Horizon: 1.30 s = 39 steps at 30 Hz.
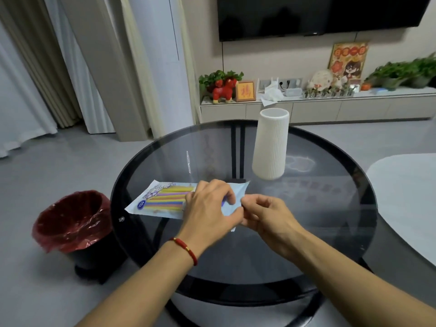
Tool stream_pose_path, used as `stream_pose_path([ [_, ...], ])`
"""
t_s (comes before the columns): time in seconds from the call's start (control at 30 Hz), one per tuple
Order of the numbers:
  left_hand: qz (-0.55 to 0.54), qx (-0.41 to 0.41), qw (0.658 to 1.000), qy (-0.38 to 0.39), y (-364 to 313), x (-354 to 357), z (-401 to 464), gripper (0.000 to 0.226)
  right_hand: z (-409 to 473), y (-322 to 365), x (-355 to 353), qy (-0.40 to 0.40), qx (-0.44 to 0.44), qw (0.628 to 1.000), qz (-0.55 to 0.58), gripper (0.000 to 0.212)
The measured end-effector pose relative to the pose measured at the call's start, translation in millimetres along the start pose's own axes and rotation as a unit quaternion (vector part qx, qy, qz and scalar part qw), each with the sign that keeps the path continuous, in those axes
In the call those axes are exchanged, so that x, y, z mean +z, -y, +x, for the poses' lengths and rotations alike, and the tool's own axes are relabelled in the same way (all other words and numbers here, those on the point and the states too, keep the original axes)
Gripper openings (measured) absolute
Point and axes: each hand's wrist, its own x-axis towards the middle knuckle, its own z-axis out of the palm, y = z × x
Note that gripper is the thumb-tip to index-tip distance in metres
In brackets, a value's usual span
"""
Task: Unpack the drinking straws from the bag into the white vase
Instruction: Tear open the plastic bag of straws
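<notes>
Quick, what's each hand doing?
Left hand: closed, gripping the straw bag.
Right hand: closed, pinching the bag's end.

Both forearms reach forward, converging; left grip (210,204) curled, fingertips pinched; right grip (266,214) pinched, touching left; red band on left wrist.

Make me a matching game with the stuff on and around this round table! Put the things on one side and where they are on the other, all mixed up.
Things:
1. straw bag
2. white vase
3. bin with the red liner
4. red bracelet

Places:
A. on the floor, left of the table
B. standing on the far side of the table
C. on the left wrist
D. held at one end by the left hand and right hand

Pairs: 1-D, 2-B, 3-A, 4-C
</notes>
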Motion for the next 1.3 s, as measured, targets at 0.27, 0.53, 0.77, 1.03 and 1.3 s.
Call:
stream_pose_path([
  [0.27,-0.073,-0.058,0.995,-0.033,-2,8,11,0.026,9,-5,4,-0.022,0.048,0.994,0.100,0.012],
  [0.53,-0.036,-0.067,0.997,0.001,4,11,9,0.019,10,-7,11,-0.025,0.057,0.997,0.052,0.015],
  [0.77,-0.019,-0.071,0.997,0.035,3,9,7,0.010,8,-7,13,-0.039,0.080,0.996,-0.024,0.018],
  [1.03,0.015,0.051,0.995,0.083,8,6,15,0.017,5,1,13,-0.057,0.019,0.988,-0.142,0.022],
  [1.3,0.030,0.167,0.978,0.121,10,3,19,0.017,5,9,4,-0.032,-0.048,0.967,-0.247,0.024],
])
